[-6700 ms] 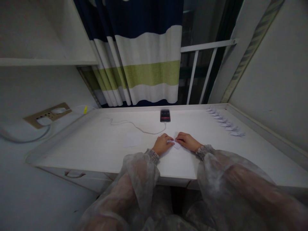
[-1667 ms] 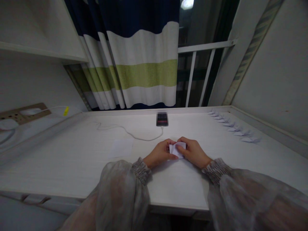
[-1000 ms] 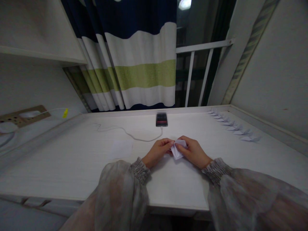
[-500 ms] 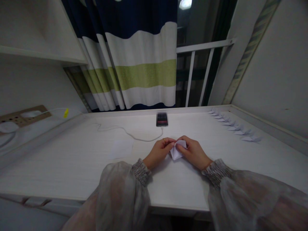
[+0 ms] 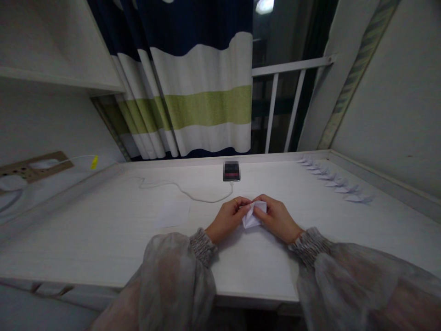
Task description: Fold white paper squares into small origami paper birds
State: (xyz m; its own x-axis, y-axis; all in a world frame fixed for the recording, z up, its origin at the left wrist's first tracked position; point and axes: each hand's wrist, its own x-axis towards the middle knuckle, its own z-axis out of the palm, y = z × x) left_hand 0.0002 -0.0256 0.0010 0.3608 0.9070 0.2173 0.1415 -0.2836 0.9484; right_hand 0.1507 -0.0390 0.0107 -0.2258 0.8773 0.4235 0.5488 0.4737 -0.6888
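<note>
Between my two hands is a small piece of folded white paper (image 5: 253, 219), held just above the white desk. My left hand (image 5: 228, 216) pinches its left side, thumb in front and fingers behind. On the right side my right hand (image 5: 276, 217) grips it, with the thumb pressed across the front near the middle. Creases and a raised flap show on the paper's face. The fingertips behind the paper are partly hidden. A flat white sheet of paper (image 5: 173, 214) lies on the desk left of my hands.
Several folded white paper figures (image 5: 347, 189) stand in a row at the desk's right. A dark phone (image 5: 231, 171) lies at the back, its white cable (image 5: 193, 197) running left. A power strip (image 5: 36, 168) is on the left wall. A striped curtain (image 5: 210, 105) hangs behind the desk.
The paper's outline has changed slightly: its lower end looks blunter and wider than the earlier point. Both hands stay in nearly the same place, with small thumb shifts.
</note>
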